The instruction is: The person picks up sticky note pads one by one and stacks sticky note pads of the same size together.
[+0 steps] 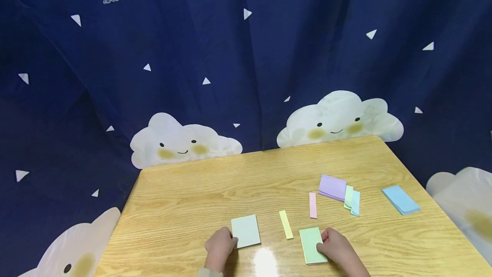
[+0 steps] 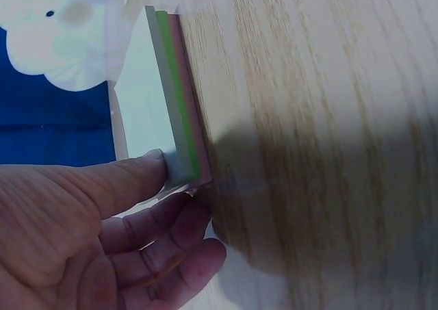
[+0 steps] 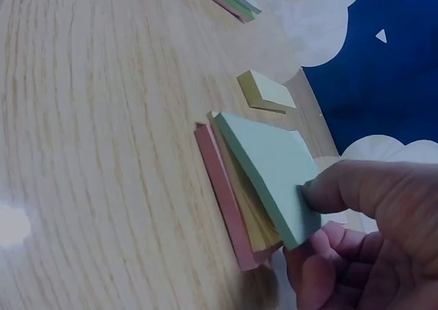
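Note:
Near the table's front edge, my left hand (image 1: 221,243) pinches the near left corner of a square stack of sticky notes (image 1: 246,231). Its thumb lies on the pale top pad (image 2: 145,111), with green and pink layers below and the other fingers curled at the stack's edge. To the right, my right hand (image 1: 338,246) pinches the side of a rectangular stack of sticky notes (image 1: 312,245). Here the thumb presses on a light green pad (image 3: 267,166); a yellow pad (image 3: 243,187) and a pink pad (image 3: 224,194) fan out beneath it.
Between the stacks lies a narrow yellow sticky-note strip (image 1: 286,225), with a pink strip (image 1: 313,205) beyond. Farther back are a purple pad (image 1: 332,187), a small green strip (image 1: 348,197) and a blue strip (image 1: 355,203). A blue pad (image 1: 401,199) sits near the right edge.

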A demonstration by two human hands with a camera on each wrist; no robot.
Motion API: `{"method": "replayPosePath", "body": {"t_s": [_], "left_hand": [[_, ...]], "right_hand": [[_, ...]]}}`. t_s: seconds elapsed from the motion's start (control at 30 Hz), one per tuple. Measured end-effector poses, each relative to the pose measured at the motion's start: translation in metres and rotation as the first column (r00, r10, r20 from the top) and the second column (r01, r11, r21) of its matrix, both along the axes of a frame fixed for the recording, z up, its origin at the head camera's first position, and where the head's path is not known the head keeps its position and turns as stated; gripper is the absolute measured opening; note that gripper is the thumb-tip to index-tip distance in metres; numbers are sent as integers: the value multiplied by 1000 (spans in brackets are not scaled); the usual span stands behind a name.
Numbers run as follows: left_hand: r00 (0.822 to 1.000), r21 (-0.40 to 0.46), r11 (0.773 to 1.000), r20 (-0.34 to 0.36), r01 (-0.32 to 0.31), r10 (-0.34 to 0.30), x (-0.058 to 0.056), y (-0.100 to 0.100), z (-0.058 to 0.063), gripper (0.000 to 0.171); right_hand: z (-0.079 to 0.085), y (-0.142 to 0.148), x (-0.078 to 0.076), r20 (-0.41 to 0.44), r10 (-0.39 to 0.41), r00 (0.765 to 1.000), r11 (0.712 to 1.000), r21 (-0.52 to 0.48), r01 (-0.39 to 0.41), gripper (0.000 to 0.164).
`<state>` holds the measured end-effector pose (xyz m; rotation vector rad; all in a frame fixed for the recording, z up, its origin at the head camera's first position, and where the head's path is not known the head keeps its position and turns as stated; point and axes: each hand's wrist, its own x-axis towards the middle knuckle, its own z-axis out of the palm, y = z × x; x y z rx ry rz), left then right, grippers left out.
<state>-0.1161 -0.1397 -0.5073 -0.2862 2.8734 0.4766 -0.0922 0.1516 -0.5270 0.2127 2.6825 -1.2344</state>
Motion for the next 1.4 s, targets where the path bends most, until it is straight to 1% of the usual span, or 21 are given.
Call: {"method": "replayPosePath", "body": {"t_s": [0.1,0.23,0.33,0.43,0.63,0.8,0.9,1.03,1.27,1.4], "left_hand": [[1000,3,1000,5,5,-5,0,-1,0,16],[1000,9,1000,2,6,-6,1,-1,0,16],[1000,13,1000,-2,4,-4,1,-1,0,16],[1000,14,1000,-4,2,-2,1,-2,-1,16],[1000,14,1000,-11,-9,9,0,-2,0,17],[1000,3,1000,0,-9,9,1,-1,1,18],[1000,-4,1000,9,-10,10,1,0,1,18],[1000,-16,1000,11,-12,12,1,0,-1,19],[1000,-29,999,-10,-18,18,1,1,-1,19],[1000,-34,999,-13,-17,17,2,1,0,19]], "right_hand": [[-1,0,0,-16,19,1000,999,29,-19,16],[0,1,-1,-1,25,1000,999,39,-25,18],[0,4,-2,43,14,999,1000,19,-15,19],[2,10,-3,66,1,998,1000,-10,0,19],[7,24,-8,52,-30,998,999,-38,32,18],[8,38,-16,56,-34,998,998,-60,37,16],[11,50,-21,46,-28,999,998,-58,31,19],[16,68,-30,33,-12,999,999,-35,14,26],[22,95,-43,61,-31,998,1000,3,31,29],[25,107,-47,59,-35,998,999,25,33,31]]}}
